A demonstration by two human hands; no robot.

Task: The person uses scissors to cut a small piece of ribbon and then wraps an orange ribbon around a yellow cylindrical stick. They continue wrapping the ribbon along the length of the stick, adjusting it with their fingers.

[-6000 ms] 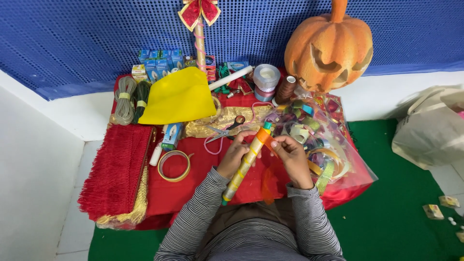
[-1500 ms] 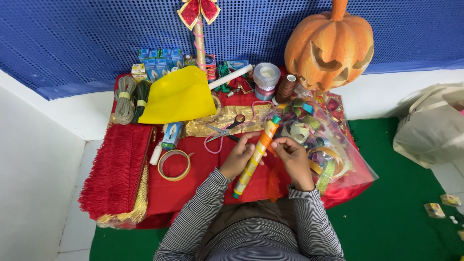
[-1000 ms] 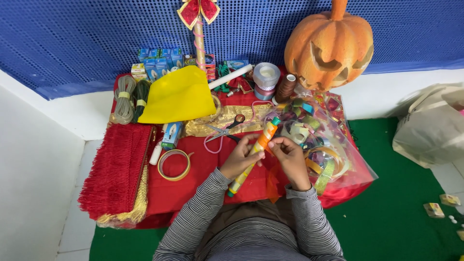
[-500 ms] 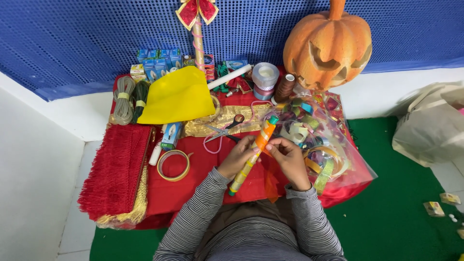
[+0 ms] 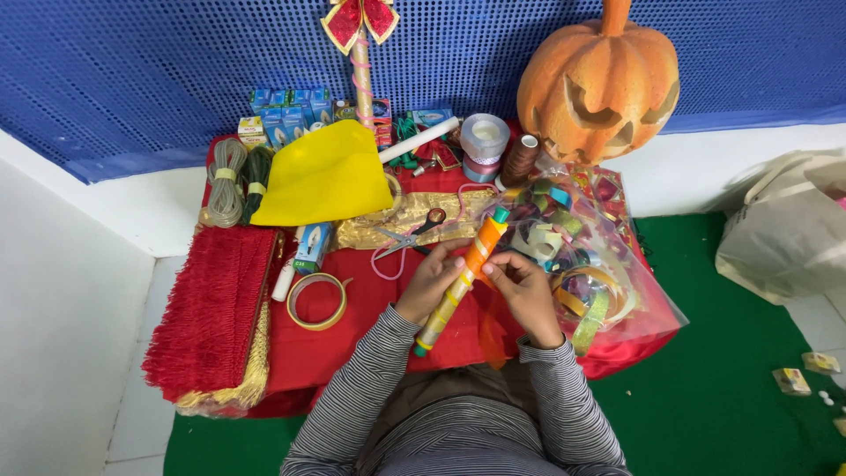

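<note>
My left hand (image 5: 431, 280) grips a long stick (image 5: 463, 278) wrapped in orange and yellow ribbon, with green tips at both ends. It slants from lower left to upper right over the red cloth (image 5: 370, 330). My right hand (image 5: 524, 289) pinches the orange ribbon against the stick's middle, and a loose ribbon tail (image 5: 492, 333) hangs below. Scissors (image 5: 412, 233) lie just beyond my left hand.
A clear bag of ribbon rolls (image 5: 589, 264) lies to the right. A tape ring (image 5: 317, 301), yellow sheet (image 5: 326, 176), red fringe (image 5: 211, 313), cord bundles (image 5: 238, 176), ribbon spools (image 5: 485, 141) and a carved pumpkin (image 5: 599, 84) surround the cloth. A white bag (image 5: 784, 234) sits on green floor.
Both hands have turned and shifted slightly along the stick while wrapping the orange ribbon; the stick keeps its slant. Nothing else on the cloth has moved.
</note>
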